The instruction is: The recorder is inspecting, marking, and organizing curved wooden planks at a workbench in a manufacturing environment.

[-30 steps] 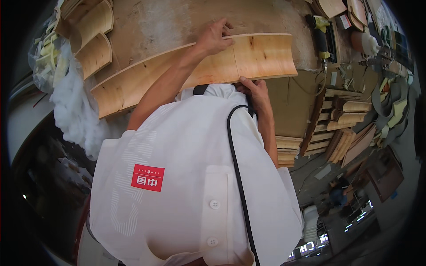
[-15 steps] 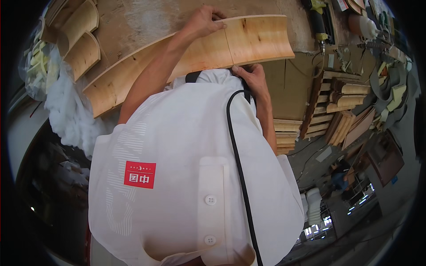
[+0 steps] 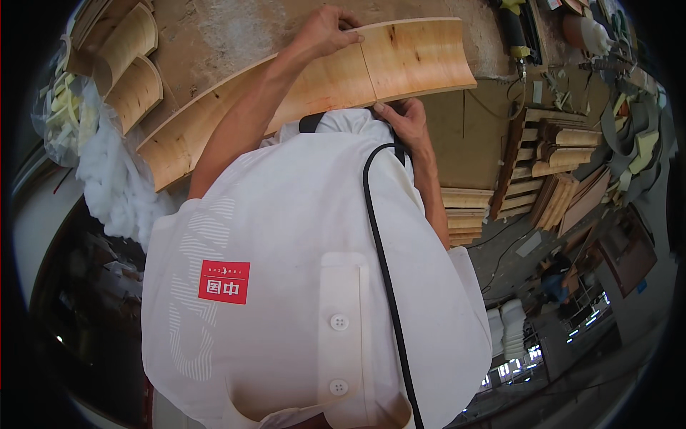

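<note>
A long curved plywood panel (image 3: 418,58) lies across the workbench in front of me, its hollow face turned toward me. One thin dark line crosses it from edge to edge, right of its middle. My left hand (image 3: 329,32) reaches over the panel and grips its far edge close to that line, fingers bent and partly hidden behind the wood. At the near edge, by the line's other end, my right hand (image 3: 406,120) pinches the panel with the thumb on top; its fingers are partly concealed. My left forearm covers part of the panel's middle.
More curved plywood pieces (image 3: 132,61) are stacked at the far left, beside white fibre stuffing (image 3: 118,182). A yellow-and-black air tool (image 3: 513,32) and a squeeze bottle (image 3: 586,34) lie far right. Wooden slats and curved pieces are piled on a rack (image 3: 518,168) to the right.
The whole view has shifted slightly. Both hands keep their places on the panel, whose right end appears a little higher in the picture.
</note>
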A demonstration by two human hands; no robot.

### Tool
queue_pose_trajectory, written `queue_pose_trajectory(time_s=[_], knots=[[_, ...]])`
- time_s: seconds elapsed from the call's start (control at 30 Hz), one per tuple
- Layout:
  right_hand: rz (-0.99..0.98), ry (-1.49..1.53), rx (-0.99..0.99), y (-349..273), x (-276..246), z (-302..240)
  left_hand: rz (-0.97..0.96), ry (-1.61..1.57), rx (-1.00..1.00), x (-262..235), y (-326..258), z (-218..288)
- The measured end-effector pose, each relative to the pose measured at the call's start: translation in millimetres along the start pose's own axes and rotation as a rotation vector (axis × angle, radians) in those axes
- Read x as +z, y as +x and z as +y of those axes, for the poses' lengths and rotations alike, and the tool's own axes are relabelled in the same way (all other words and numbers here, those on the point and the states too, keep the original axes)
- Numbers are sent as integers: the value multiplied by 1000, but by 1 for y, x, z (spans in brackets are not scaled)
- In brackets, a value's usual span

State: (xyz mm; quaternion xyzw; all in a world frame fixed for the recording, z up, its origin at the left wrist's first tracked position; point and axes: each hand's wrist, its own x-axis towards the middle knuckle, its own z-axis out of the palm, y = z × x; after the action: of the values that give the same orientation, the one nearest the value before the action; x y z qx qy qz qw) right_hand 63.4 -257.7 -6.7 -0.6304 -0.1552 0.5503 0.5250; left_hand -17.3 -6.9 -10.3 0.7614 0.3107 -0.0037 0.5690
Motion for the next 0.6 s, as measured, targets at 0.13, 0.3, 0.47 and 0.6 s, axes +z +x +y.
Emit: queue_pose_trajectory(time_s=[0.13, 0.3, 0.47, 0.6], knots=[[-15, -2, -52, -4, -4, 1, -23, -15, -11, 2, 0, 5], [61, 56, 90, -1, 3, -15, -12, -18, 55, 4, 6, -14], [96, 105, 239, 2, 4, -28, 9, 15, 19, 2, 0, 2], [84, 179, 328, 2, 5, -32, -4, 23, 28, 0, -3, 0]])
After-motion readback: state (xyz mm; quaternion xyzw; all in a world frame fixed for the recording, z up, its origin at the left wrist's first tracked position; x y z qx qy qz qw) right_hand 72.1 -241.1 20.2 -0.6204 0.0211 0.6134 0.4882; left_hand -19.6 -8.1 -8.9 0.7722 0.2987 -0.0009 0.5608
